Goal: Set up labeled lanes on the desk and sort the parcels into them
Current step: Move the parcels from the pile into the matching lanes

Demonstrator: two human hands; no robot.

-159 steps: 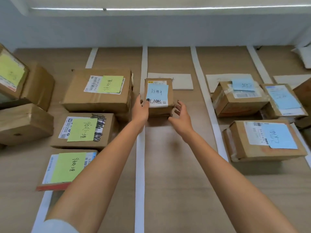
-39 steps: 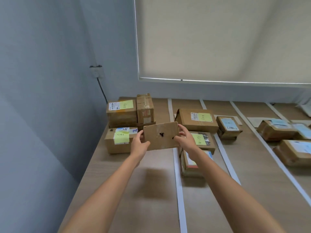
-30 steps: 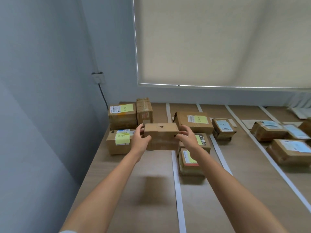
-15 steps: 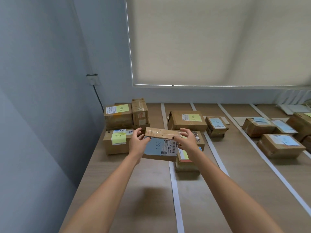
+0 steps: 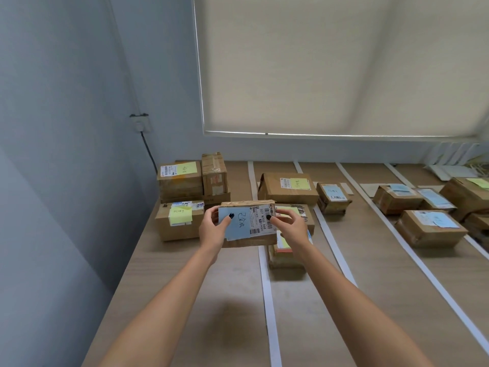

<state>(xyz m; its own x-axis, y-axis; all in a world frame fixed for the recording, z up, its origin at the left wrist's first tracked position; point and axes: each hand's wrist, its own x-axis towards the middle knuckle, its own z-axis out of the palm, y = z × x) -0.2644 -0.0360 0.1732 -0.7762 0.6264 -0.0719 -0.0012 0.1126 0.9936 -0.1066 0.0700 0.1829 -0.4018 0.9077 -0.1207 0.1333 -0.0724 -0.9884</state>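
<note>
Parcel (image 5: 247,225) is held up off the desk (image 5: 190,300) in the air, gripped at either end by the left hand (image 5: 213,231) and right hand (image 5: 289,229), its blue note (image 5: 236,223) turned up, likely for reading. White lane strips (image 5: 268,295) are laid ahead; yellow-noted boxes (image 5: 178,219) are crowded beneath, so a free landing spot is needed.

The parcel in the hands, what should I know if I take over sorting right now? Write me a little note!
Left hand and right hand each grip an end of the blue-note parcel, lifted above the desk.
White tape strips already mark the lanes.
Done: yellow-note parcels sit in the lane just right of the held one; blue-note parcels sit further right.
Left: lay this one down, probably among the blue notes, then sort the unsorted pile by the wall.
</note>
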